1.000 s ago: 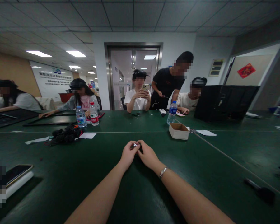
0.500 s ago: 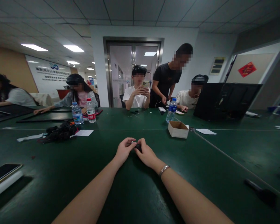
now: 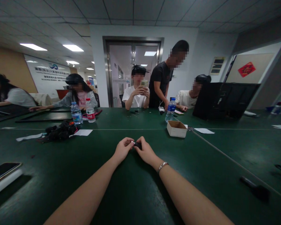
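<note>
Over the middle of the green table (image 3: 131,187), both hands meet at a small black object (image 3: 138,145) with a light or silvery end; it is too small to name. My right hand (image 3: 145,151) closes its thumb and fingers around the black part. The fingertips of my left hand (image 3: 123,148) pinch together at the light end. Whether the light end is a separate piece, I cannot tell. A metal band (image 3: 162,167) circles my right wrist.
An open small box (image 3: 176,129) and a water bottle (image 3: 170,110) stand ahead right. Black tangled gear (image 3: 59,132) and two bottles lie left. Near right is a black brush-like item (image 3: 256,189); near left, a phone (image 3: 7,172). Several people sit or stand across the table.
My hands stay together, with the black object and its light end now showing more plainly between them. Across the table, the standing person has shifted left. The view has moved slightly.
</note>
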`<state>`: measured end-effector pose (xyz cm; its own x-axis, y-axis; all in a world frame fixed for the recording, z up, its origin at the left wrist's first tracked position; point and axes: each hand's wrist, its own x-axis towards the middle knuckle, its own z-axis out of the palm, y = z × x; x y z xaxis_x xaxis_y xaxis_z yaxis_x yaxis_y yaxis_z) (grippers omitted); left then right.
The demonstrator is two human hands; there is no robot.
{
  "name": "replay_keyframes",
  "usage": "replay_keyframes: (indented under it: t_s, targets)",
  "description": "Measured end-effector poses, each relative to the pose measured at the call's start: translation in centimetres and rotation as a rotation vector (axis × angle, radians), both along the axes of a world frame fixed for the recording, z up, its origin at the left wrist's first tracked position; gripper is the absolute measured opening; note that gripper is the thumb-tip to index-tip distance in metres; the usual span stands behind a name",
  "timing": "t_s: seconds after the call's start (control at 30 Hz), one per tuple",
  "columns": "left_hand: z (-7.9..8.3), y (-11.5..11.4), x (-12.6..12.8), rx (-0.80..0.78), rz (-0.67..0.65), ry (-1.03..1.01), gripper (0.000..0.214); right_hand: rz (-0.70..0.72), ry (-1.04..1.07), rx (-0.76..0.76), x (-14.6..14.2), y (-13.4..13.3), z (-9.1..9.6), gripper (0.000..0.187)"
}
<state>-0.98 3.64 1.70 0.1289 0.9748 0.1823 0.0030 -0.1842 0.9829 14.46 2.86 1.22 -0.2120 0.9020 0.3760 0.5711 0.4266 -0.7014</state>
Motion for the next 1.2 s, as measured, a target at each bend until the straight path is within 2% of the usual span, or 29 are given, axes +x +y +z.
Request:
replay_keyframes:
  t_s: [0.37,0.53,0.83,0.97,1.1,1.2]
  targets:
    - [0.2,0.1,-0.3,0.027,-0.015,0.063,0.024,-0.026,-0.001,0.103,0.0,-0.5,0.9,0.011]
    - [0.4,-0.1,-0.6,0.062,-0.029,0.038,0.021,-0.013,0.027,0.038,0.1,-0.1,0.8,0.017]
    - [0.0,0.2,-0.3,0.011,-0.009,-0.007,0.027,0.012,0.126,-0.089,-0.2,-0.5,1.2,0.026]
    - [-0.2,0.4,-0.2,-0.013,0.009,-0.036,0.029,0.004,0.14,-0.022,-0.2,-0.4,0.9,0.023]
    - [-0.1,0.4,-0.4,-0.02,0.053,-0.046,0.033,-0.041,0.021,0.097,-0.3,-0.7,1.2,0.02]
    - [0.1,0.4,-0.5,-0.018,0.085,-0.015,0.037,-0.023,-0.021,0.163,-0.4,-1.1,1.4,0.022]
